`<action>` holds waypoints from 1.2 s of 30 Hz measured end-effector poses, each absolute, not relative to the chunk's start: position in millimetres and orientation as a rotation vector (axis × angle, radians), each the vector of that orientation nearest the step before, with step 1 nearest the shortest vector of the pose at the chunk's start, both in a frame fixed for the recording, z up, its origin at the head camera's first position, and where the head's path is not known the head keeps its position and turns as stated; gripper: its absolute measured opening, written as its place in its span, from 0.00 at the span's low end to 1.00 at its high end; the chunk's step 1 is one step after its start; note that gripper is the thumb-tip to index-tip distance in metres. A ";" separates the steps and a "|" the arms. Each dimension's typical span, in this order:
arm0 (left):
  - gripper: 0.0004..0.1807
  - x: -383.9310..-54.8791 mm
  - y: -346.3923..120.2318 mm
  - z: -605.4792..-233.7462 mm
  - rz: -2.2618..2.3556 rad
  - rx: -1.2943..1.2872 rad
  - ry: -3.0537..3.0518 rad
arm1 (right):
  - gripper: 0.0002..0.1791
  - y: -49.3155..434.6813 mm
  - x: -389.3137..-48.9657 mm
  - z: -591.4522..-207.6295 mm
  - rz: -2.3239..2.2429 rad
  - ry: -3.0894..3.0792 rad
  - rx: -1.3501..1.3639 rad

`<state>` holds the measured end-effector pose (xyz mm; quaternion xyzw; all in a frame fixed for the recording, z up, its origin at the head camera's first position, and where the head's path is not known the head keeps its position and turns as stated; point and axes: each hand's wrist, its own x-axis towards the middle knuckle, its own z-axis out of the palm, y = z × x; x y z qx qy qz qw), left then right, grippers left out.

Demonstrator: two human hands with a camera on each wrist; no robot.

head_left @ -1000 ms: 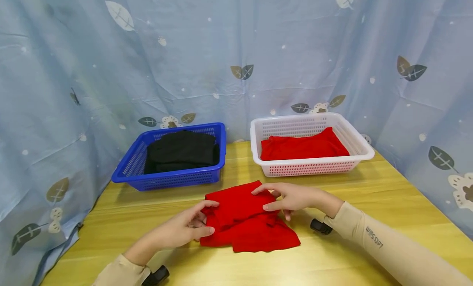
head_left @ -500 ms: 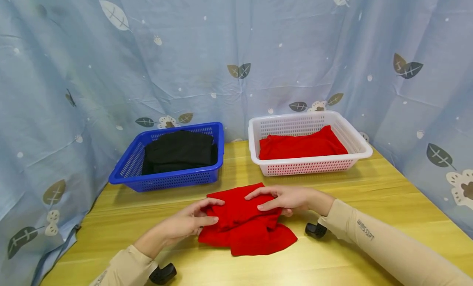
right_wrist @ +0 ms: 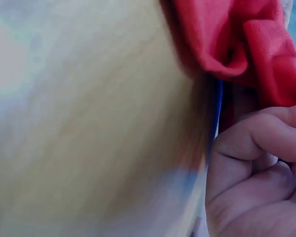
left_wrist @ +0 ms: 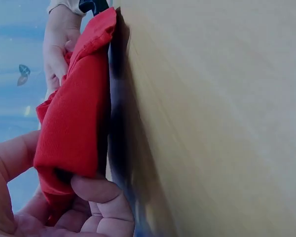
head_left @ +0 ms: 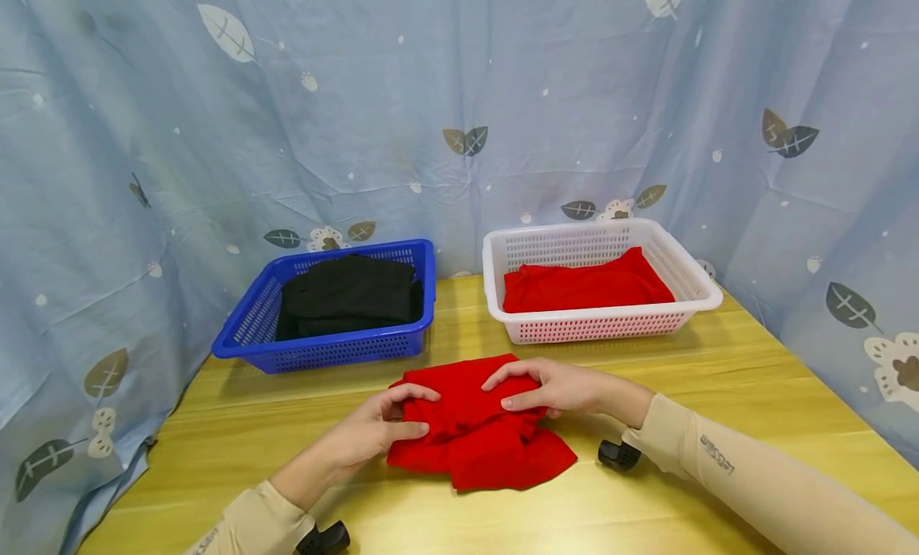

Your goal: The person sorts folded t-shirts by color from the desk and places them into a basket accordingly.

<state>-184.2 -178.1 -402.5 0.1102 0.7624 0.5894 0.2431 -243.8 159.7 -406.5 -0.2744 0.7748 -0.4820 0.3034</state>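
Note:
A folded red garment lies at the middle of the table in the head view, a loose flap of it spread toward the near edge. My left hand grips its left end, thumb and forefinger on top and the other fingers curled under the fold, as the left wrist view shows on the red cloth. At the opposite end my right hand holds the garment, thumb and fingers over its top. In the right wrist view, curled fingers tuck in beneath the red fabric.
Behind the left hand stands a blue basket with folded black cloth in it. A white basket at the back right holds another red garment. A blue patterned curtain hangs round the yellow wood-grain table.
Both hands have closed in on the red garment, the left shifting right and the right slightly left. Their grip has tightened round its ends, and its front flap has shifted a little.

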 end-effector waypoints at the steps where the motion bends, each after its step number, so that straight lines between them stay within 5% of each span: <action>1: 0.25 -183.9 -176.7 -401.4 1.613 0.308 2.094 | 0.20 160.9 -243.4 -405.5 -1.278 2.069 -0.737; 36: 0.19 -212.2 -122.0 -291.9 1.629 0.612 2.317 | 0.20 224.8 -241.6 -297.7 -1.384 2.374 -0.786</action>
